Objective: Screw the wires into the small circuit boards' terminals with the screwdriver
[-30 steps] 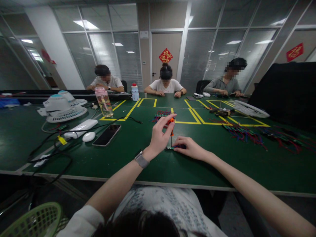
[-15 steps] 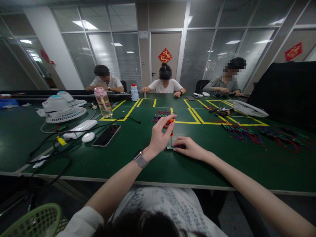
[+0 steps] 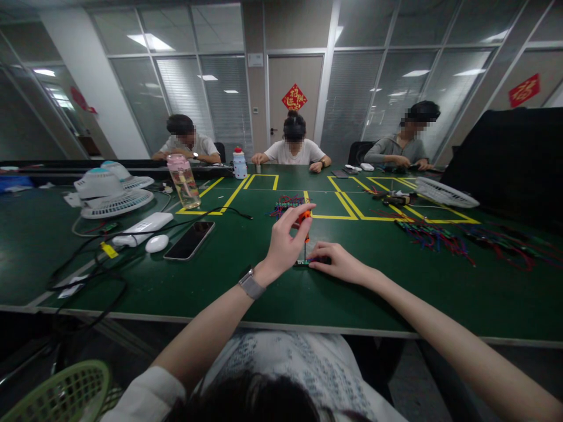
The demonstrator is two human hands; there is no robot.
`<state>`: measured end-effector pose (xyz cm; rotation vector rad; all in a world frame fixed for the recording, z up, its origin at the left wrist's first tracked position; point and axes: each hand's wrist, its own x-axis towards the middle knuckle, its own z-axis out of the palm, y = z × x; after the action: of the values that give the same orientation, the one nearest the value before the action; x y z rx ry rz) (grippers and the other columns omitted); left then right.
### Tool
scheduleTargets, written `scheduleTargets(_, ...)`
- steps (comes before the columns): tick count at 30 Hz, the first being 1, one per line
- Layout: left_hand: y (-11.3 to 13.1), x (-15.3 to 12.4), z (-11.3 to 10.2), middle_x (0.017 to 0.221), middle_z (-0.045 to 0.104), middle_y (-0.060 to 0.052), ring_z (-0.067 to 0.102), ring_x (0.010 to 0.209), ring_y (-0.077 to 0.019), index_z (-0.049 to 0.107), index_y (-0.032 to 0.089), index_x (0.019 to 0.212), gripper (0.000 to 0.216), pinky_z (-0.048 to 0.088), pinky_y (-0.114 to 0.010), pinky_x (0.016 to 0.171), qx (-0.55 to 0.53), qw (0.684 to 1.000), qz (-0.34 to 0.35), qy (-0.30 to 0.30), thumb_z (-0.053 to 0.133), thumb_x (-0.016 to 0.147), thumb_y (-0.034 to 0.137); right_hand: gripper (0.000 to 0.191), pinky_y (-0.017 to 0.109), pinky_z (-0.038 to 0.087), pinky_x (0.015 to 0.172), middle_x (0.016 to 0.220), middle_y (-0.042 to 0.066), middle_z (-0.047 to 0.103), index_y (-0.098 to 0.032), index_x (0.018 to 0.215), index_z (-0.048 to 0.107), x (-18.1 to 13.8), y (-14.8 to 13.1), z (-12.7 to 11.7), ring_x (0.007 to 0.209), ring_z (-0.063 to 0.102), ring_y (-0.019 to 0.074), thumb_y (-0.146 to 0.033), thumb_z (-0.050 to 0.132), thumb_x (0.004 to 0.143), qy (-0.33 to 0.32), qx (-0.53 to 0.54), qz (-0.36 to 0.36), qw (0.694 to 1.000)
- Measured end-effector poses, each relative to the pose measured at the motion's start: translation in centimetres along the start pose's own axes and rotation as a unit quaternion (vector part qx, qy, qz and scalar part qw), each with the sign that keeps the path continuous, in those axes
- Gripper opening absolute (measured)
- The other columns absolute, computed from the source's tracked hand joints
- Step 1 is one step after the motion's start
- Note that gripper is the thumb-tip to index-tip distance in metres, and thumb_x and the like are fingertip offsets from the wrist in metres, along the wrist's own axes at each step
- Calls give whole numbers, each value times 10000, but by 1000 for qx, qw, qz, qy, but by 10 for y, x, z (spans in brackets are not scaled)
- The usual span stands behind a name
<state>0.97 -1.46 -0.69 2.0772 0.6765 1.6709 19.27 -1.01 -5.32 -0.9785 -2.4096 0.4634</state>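
Note:
My left hand [image 3: 285, 237] is closed around the orange handle of a screwdriver [image 3: 307, 220]. The screwdriver stands upright, its thin dark shaft pointing down onto a small green circuit board [image 3: 302, 263] on the table. My right hand [image 3: 335, 263] lies low beside the board, thumb and fingers pinching its right end, where something dark and some thin wires show; the fingers hide much of that end. Just beyond my left hand rests a bunch of boards with red and blue wires [image 3: 287, 204].
On the left are a phone [image 3: 190, 241], a white case [image 3: 157, 244], black cables, a pink-lided bottle [image 3: 183, 183] and white fans [image 3: 112, 193]. More wired boards [image 3: 433, 236] lie right, near a dark screen [image 3: 505, 170]. Three people sit across the green table [image 3: 246, 293].
Almost nothing differs. Both hands, the screwdriver and the board keep their places, with only a very slight shift of the view.

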Motion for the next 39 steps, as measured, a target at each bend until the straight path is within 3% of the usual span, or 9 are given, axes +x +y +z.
scheduleTargets(39, 2, -1, 0, 1114, 616, -71, 626, 871, -143, 574, 223, 1191, 280, 546, -260, 755, 6, 1000, 0, -8, 484, 927, 256, 224, 278, 470, 704, 871, 60, 623, -173, 974, 723, 0, -1, 0, 757, 599, 165, -327, 592, 879, -2, 0, 3, 1000)
